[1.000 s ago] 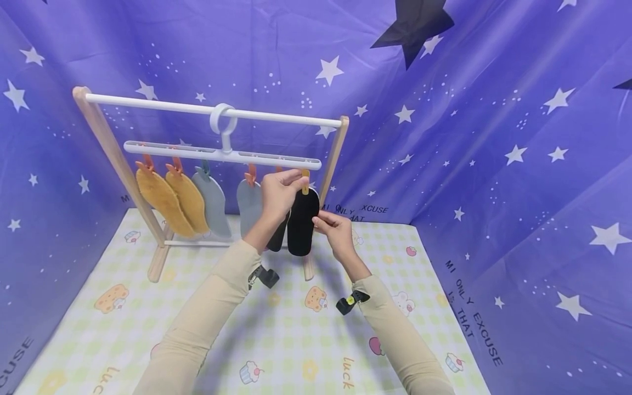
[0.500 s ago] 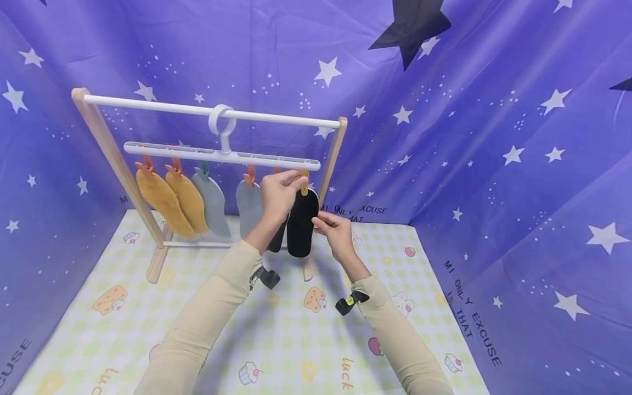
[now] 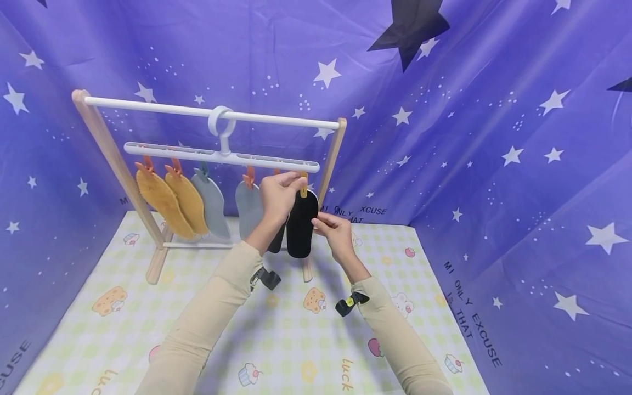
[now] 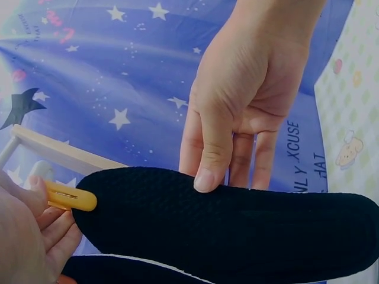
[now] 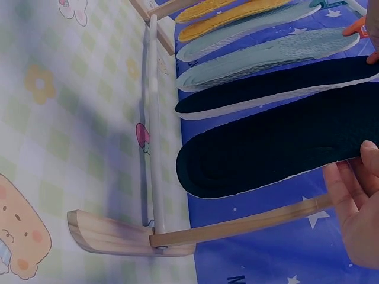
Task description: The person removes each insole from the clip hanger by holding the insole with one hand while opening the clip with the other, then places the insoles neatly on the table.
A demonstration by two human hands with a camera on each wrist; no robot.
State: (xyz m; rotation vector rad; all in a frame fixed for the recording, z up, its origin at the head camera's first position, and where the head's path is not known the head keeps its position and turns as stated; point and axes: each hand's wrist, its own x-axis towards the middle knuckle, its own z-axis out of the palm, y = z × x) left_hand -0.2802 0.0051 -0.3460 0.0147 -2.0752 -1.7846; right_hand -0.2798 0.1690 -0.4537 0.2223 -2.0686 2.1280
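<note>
A black insole (image 3: 302,230) hangs upright below the right end of a white clip hanger (image 3: 266,161). At its top edge sits a yellow clip (image 4: 74,197), which my left hand (image 3: 277,198) pinches between thumb and fingers. My right hand (image 3: 338,233) holds the insole's right edge, thumb on the black face and fingers behind, as the left wrist view shows. A second black insole (image 5: 266,94) hangs close beside it, partly hidden by my left hand in the head view. Farther left hang two grey-blue insoles (image 3: 212,203) and two yellow insoles (image 3: 163,197) from orange and green clips.
The hanger's ring (image 3: 222,120) loops over the white top bar of a wooden-legged rack (image 3: 106,142). A lower rail (image 5: 155,118) joins the legs near the checked tablecloth (image 3: 276,334). Purple star-printed curtains (image 3: 444,109) enclose the back and sides.
</note>
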